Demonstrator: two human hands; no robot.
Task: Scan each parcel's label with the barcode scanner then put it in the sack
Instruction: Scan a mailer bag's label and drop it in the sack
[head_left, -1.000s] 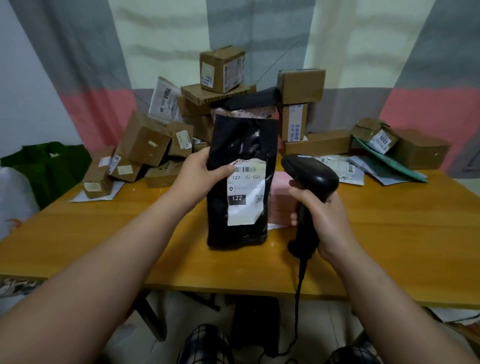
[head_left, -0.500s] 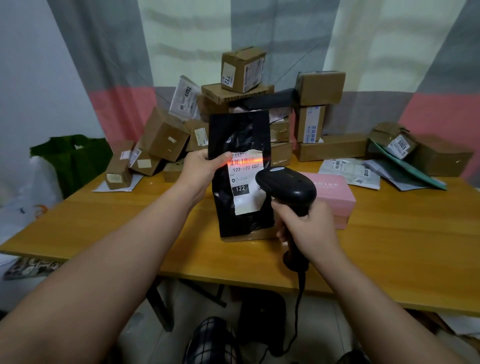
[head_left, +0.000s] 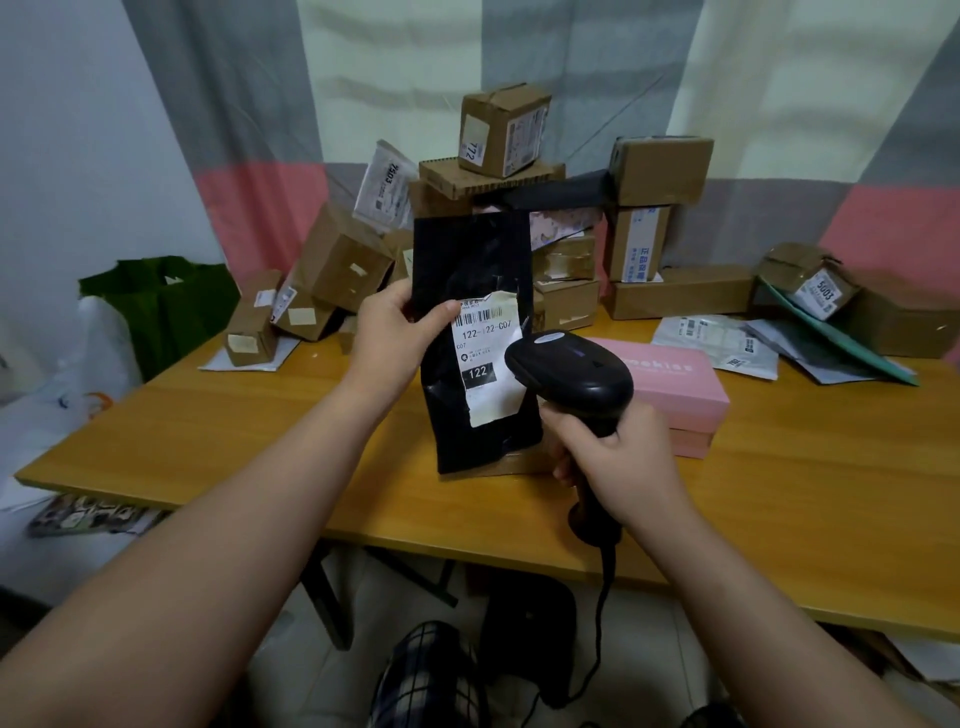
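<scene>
The black parcel (head_left: 470, 291) is held up by the left hand (head_left: 395, 332). Its left edge is pinched between the fingers and thumb, just beside the white label (head_left: 485, 358). The parcel is kept upright over the bench (head_left: 234, 441). Its bottom edge is low, near the wood, but whether it touches cannot be told. The barcode scanner (head_left: 571, 364) is gripped by its handle in the right hand (head_left: 618, 462), with the fingers wrapped round it. Its head is pointed at the label from just beside it.

Half a second ago, a red line of light was seen across the bars on the label. Now that red line is gone. The parcel and the scanner are kept in much the same place as before.

So the label has most likely been read, and the scanning step for this parcel is probably done. The parcel is still to be put in the sack. A green bag (head_left: 156, 306) is seen at the far left, past the end of the bench. It may be the sack, but that is not sure. Many brown boxes (head_left: 660, 171) and a pink box (head_left: 680, 374) are left on the bench, so much of the job is not done yet.
</scene>
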